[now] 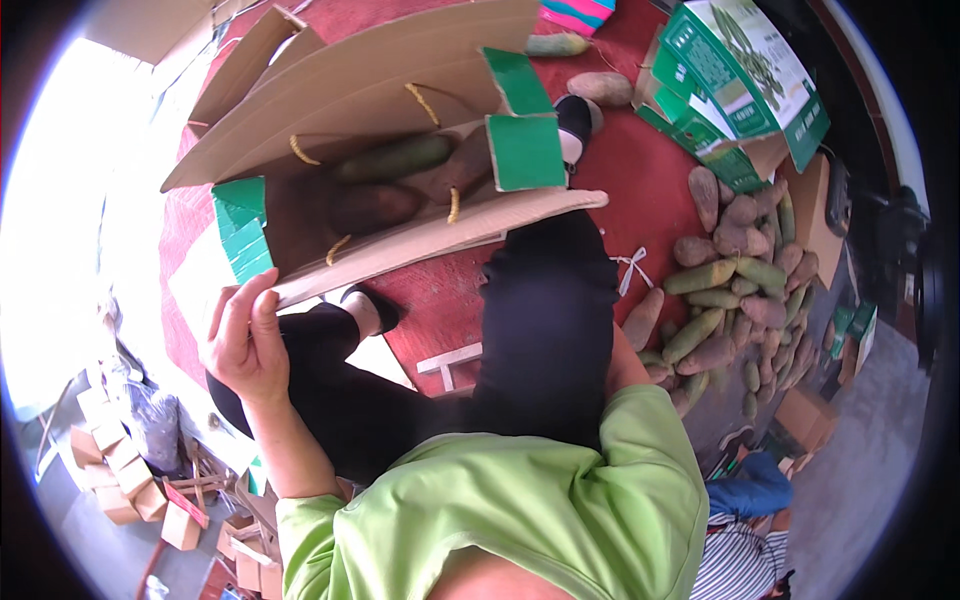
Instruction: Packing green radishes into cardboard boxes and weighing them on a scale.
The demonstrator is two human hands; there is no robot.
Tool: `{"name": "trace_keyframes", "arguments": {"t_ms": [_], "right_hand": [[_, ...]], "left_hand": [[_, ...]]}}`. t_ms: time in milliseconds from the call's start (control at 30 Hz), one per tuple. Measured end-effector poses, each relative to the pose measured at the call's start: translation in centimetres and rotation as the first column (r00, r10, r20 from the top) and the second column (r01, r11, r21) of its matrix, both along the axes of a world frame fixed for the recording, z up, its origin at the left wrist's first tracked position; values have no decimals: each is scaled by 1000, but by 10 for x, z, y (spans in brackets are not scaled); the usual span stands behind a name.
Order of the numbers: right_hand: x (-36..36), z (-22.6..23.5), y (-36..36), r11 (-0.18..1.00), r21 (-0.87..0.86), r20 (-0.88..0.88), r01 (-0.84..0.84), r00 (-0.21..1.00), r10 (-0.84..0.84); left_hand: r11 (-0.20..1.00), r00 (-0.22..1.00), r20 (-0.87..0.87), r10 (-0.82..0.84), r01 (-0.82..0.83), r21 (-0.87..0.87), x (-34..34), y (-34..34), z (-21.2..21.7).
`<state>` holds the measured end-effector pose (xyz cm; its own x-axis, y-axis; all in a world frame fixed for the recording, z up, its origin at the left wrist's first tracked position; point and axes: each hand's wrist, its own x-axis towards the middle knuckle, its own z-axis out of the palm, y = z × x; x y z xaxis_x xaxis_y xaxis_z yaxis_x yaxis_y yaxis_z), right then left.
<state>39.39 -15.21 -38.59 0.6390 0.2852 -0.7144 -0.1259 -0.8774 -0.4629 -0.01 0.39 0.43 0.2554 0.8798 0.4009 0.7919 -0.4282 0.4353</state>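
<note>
An upright cardboard carton (545,205) stands in front of me with its long flaps raised and small green end flaps (525,152) folded out. Yellow rope handles (303,150) are threaded through its sides. Inside lie a green radish-like root (398,160) and darker reddish ones (375,208), partly in shadow. My left hand (245,335) is closed with thumb and fingers at the left corner of the near flap. My right forearm (626,366) reaches down beside my right leg, toward the root pile; the leg hides that hand.
To the right a large pile of green and reddish roots (740,300) lies on the red mat (640,185). Behind it stands a green-and-white carton (735,90). Small cardboard boxes (120,465) are heaped at lower left. A person in striped clothing (740,560) is at lower right.
</note>
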Motion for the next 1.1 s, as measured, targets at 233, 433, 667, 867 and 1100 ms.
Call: {"name": "trace_keyframes", "arguments": {"t_ms": [233, 433, 667, 867, 1100], "right_hand": [[42, 30, -8, 934, 260, 323, -245, 934, 155], [56, 105, 20, 797, 424, 558, -431, 817, 145], [1, 387, 126, 329, 821, 501, -467, 865, -21], [-71, 476, 181, 26, 880, 424, -475, 808, 410], [-154, 399, 242, -131, 418, 700, -899, 227, 677]], "left_hand": [[999, 997, 61, -51, 50, 9, 0, 2, -2], [995, 994, 41, -100, 99, 26, -5, 0, 3], [992, 992, 40, -122, 120, 40, -5, 0, 5], [989, 988, 47, -148, 148, 16, -8, 0, 6], [990, 989, 46, -143, 142, 16, -10, -2, 4]]}}
